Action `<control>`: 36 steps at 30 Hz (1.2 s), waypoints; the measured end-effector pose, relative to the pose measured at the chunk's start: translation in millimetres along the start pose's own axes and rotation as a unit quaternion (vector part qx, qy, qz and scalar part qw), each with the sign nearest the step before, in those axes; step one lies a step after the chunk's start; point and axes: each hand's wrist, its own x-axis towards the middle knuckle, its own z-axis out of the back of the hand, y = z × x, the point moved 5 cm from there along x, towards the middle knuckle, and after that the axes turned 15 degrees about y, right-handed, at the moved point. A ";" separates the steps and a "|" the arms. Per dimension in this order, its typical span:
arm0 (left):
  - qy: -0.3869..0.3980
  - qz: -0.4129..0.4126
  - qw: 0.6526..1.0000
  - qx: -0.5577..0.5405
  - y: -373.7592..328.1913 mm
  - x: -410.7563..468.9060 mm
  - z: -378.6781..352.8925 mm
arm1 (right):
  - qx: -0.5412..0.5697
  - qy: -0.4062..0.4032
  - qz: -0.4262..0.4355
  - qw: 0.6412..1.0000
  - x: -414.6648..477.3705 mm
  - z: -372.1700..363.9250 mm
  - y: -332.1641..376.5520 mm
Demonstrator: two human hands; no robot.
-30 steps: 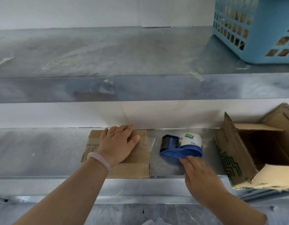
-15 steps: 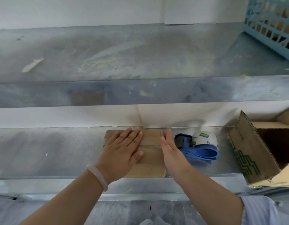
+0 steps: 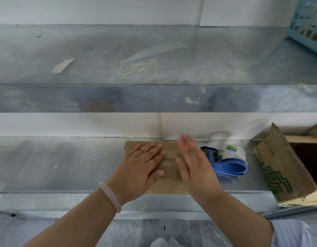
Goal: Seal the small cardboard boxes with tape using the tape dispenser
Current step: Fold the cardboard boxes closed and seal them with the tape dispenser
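A small flat cardboard box lies on the lower metal shelf, with a strip of tape across its top. My left hand rests flat on the box's left half, fingers spread. My right hand is open, palm down, over the box's right edge; it is blurred and I cannot tell whether it touches the box. The blue tape dispenser with its white tape roll sits on the shelf just right of the box, untouched.
A large open cardboard box with green print stands at the right end of the shelf. An upper metal shelf overhangs, carrying a blue plastic basket at the far right and scraps of old tape.
My right hand left the tape dispenser and came left to the box's right edge, and now sits over the box. My left hand stayed flat on the box. The view shifted left.
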 end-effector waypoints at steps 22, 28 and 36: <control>-0.005 0.112 0.983 -0.144 28.7 -22.2 -18.8 | -0.028 0.131 -0.029 0.991 -6.9 -17.6 -14.5; -0.001 0.104 0.985 -0.135 28.2 -19.1 -14.8 | -0.122 0.159 -0.026 0.979 -6.5 -12.9 -13.6; -0.031 -0.037 0.999 0.006 29.5 -22.1 -17.2 | -0.231 0.129 0.080 0.961 -3.7 -18.2 -4.7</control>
